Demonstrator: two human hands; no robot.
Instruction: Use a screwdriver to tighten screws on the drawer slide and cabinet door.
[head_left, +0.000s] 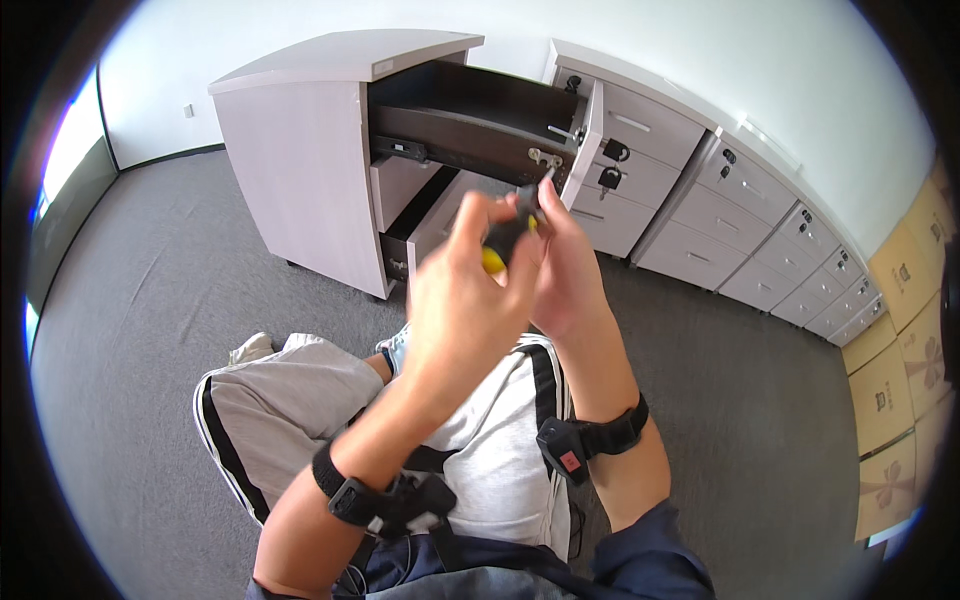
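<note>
In front of me a grey pedestal cabinet (300, 160) stands with its top drawer (460, 138) pulled out. My left hand (450, 275) is closed round the black and yellow handle of a screwdriver (513, 225), blurred a little by motion. My right hand (567, 265) is closed at the screwdriver's front end, its fingers partly hidden by the left. The narrow metal tip points up toward metal fittings (545, 158) on the drawer's dark side, close to the front panel (592, 140). Whether the tip touches them I cannot tell.
Lower drawers (432, 215) of the same cabinet also stand partly out. Several matching cabinets (690, 215) with keys hanging in their locks line the wall to the right. Cardboard boxes (885, 400) are stacked at the far right. My bent legs (300, 390) rest on grey carpet (150, 400).
</note>
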